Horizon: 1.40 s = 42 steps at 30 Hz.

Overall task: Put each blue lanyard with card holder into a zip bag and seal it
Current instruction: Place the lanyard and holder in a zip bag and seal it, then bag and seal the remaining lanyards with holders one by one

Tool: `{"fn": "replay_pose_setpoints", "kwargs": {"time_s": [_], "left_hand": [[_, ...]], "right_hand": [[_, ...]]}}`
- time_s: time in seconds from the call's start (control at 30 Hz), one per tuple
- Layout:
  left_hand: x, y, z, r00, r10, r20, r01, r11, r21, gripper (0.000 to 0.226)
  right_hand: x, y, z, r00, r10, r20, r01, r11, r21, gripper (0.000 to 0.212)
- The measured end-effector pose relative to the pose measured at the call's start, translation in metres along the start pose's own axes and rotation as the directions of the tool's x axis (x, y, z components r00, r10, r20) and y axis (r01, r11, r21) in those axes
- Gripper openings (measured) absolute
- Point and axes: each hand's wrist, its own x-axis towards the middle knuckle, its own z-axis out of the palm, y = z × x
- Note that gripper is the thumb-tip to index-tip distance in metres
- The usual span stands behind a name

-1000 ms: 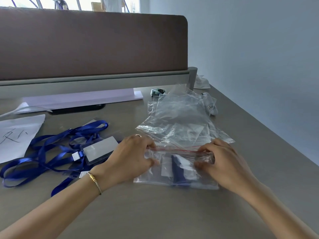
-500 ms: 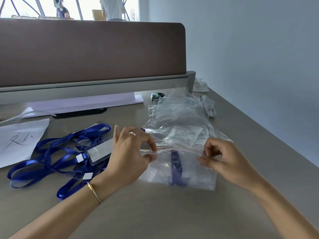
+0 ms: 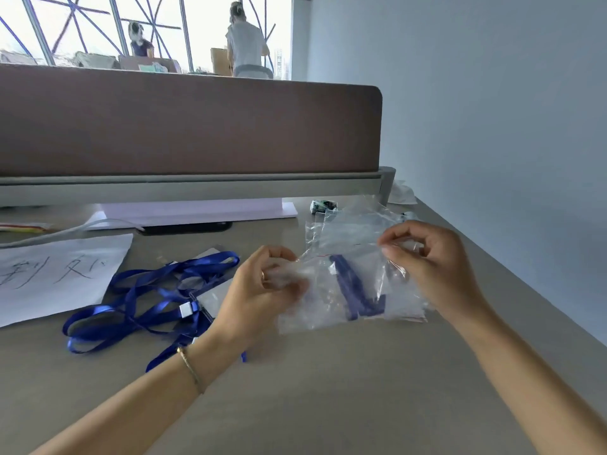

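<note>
— Left hand (image 3: 262,287) first: where is it?

— Up off the bench (image 3: 328,389), fingers curled, pinching the left end of the zip bag (image 3: 328,310) at its top edge. Right hand (image 3: 430,257) does the same at the other end, thumb and fingers nipping the strip. The bag hangs stretched between them, tilted, lower edge close to the bench.

— And the lanyard?

— One blue lanyard (image 3: 354,293) is folded inside that bag, sitting between the two hands and a little below them. Whether the seal is fully pressed along its length I can't make out; the plastic is blurred there.

— Others?

— A tangle of loose lanyards (image 3: 138,300) lies on the bench just left of the left wrist, with a card holder (image 3: 213,295) among them. Spare bags (image 3: 351,224) are stacked behind the held one. A sheet of paper (image 3: 59,274) with handwriting lies further left.
</note>
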Motion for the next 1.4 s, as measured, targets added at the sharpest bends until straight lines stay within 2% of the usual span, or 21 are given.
{"fn": "replay_pose_setpoints", "kwargs": {"time_s": [0.1,0.2,0.3,0.43,0.53,0.63,0.73,0.87,1.0,1.1,1.23,1.33,1.4], "left_hand": [[0.013,0.002,-0.014,0.991,-0.133,-0.004,0.131,0.976,-0.172,0.043],[0.032,-0.001,-0.028,0.984,-0.142,-0.11,0.117,0.973,-0.201,0.05],[0.059,-0.006,-0.041,0.953,-0.128,-0.274,0.104,0.989,-0.102,0.049],[0.101,-0.017,-0.058,0.942,-0.048,-0.333,0.118,0.974,0.193,0.016],[0.127,-0.026,-0.067,0.954,-0.021,-0.3,0.138,0.917,0.375,0.016],[0.147,-0.037,-0.078,0.98,-0.013,-0.198,0.127,0.806,0.578,0.019],[0.164,-0.049,-0.085,0.992,-0.012,-0.123,0.096,0.71,0.697,0.026],[0.184,-0.066,-0.09,0.995,-0.06,-0.085,0.104,0.637,0.763,0.027],[0.197,-0.074,-0.093,0.993,-0.12,0.008,0.068,0.61,0.789,0.025],[0.199,-0.074,-0.098,0.987,-0.15,0.064,0.034,0.574,0.818,0.033],[0.188,-0.067,-0.106,0.987,-0.134,0.084,-0.008,0.487,0.873,0.045],[0.169,-0.052,-0.11,0.993,-0.08,0.091,-0.051,0.407,0.912,0.047],[0.152,-0.042,-0.111,0.995,-0.021,0.102,-0.085,0.394,0.915,0.046]], "right_hand": [[0.027,0.01,0.018,0.988,0.09,-0.126,-0.082,0.995,0.063,0.022],[0.054,0.027,0.043,0.965,0.196,-0.173,-0.184,0.979,0.083,0.031],[0.076,0.035,0.069,0.972,0.185,-0.145,-0.182,0.983,0.035,0.032],[0.098,0.038,0.097,0.996,0.071,-0.055,-0.079,0.984,-0.162,0.029],[0.114,0.047,0.119,1.0,-0.008,0.02,0.014,0.949,-0.314,0.026],[0.13,0.06,0.14,0.997,0.014,0.075,0.016,0.92,-0.392,0.029],[0.145,0.076,0.157,0.992,0.063,0.105,-0.01,0.894,-0.448,0.039],[0.16,0.098,0.173,0.984,0.113,0.137,-0.035,0.881,-0.473,0.045],[0.168,0.117,0.176,0.977,0.118,0.178,-0.02,0.879,-0.477,0.043],[0.169,0.127,0.173,0.966,0.138,0.219,-0.011,0.867,-0.498,0.04],[0.165,0.121,0.166,0.951,0.156,0.268,0.021,0.829,-0.559,0.037],[0.155,0.106,0.162,0.956,0.115,0.271,0.056,0.833,-0.551,0.033],[0.145,0.092,0.162,0.959,0.079,0.273,0.081,0.845,-0.529,0.03]]}}
